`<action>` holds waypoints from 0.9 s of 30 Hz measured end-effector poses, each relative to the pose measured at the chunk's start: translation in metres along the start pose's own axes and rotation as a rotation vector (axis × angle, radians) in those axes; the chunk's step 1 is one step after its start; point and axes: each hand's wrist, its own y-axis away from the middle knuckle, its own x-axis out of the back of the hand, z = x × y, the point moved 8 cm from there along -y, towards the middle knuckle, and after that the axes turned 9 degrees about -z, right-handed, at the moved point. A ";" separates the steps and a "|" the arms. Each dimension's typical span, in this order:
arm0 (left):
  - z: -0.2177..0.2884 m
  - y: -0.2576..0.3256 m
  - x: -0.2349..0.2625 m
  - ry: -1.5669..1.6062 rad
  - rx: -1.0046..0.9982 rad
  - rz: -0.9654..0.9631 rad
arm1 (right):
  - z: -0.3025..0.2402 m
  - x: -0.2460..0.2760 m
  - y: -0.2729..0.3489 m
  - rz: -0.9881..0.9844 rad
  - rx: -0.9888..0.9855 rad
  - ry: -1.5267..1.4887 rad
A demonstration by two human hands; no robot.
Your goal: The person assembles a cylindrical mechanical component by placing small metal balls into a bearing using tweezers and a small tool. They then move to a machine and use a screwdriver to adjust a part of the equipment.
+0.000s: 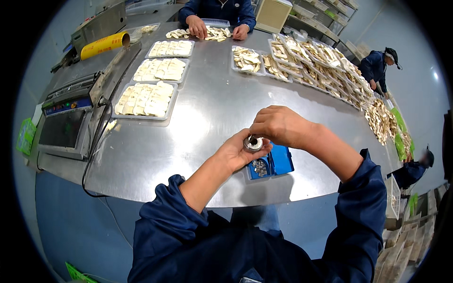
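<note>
My left hand (pixel 231 153) is closed around a small round metal piece (pixel 253 145) with a dark centre and a pale ring, held above the table's near edge. Over it, my right hand (pixel 282 125) is bent with its fingers pinched together at the piece's top. Whatever those fingertips hold is hidden. Just below my hands sits an open blue plastic box (pixel 284 161), its lid folded out to the right. Several tiny grey metal blocks (pixel 260 167) lie in its left part, which my left hand partly overhangs.
Trays of pale slices (pixel 144 100), apparently mushroom, stand at the left of the steel table (pixel 203 137). More trays (pixel 321 61) pile up at the right, beside loose slices (pixel 379 121). A sealing machine (pixel 66 125) with a black cable is far left. Opposite, a co-worker's hands (pixel 197 27) handle slices.
</note>
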 end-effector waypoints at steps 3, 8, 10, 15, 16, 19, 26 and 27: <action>0.001 0.002 -0.003 -0.005 -0.019 0.032 | 0.004 0.001 0.002 0.021 -0.058 -0.032; 0.008 -0.004 0.005 0.027 -0.059 -0.091 | 0.031 0.006 0.020 0.192 -0.543 -0.507; 0.008 -0.001 -0.002 0.025 -0.086 -0.081 | 0.036 -0.001 0.030 0.246 -0.636 -0.611; 0.012 0.002 -0.007 -0.035 -0.174 -0.038 | 0.036 -0.020 0.034 0.348 -0.766 -0.821; 0.012 0.002 -0.008 -0.063 -0.170 -0.052 | 0.035 -0.021 0.032 0.368 -0.768 -0.852; 0.012 0.001 -0.010 -0.120 -0.155 -0.089 | 0.035 -0.028 0.028 0.354 -0.751 -0.915; 0.009 0.000 -0.012 -0.127 -0.134 -0.106 | 0.042 -0.034 0.021 0.170 -0.755 -0.877; 0.010 0.000 -0.010 -0.120 -0.137 -0.111 | 0.039 -0.032 0.017 0.097 -0.722 -0.895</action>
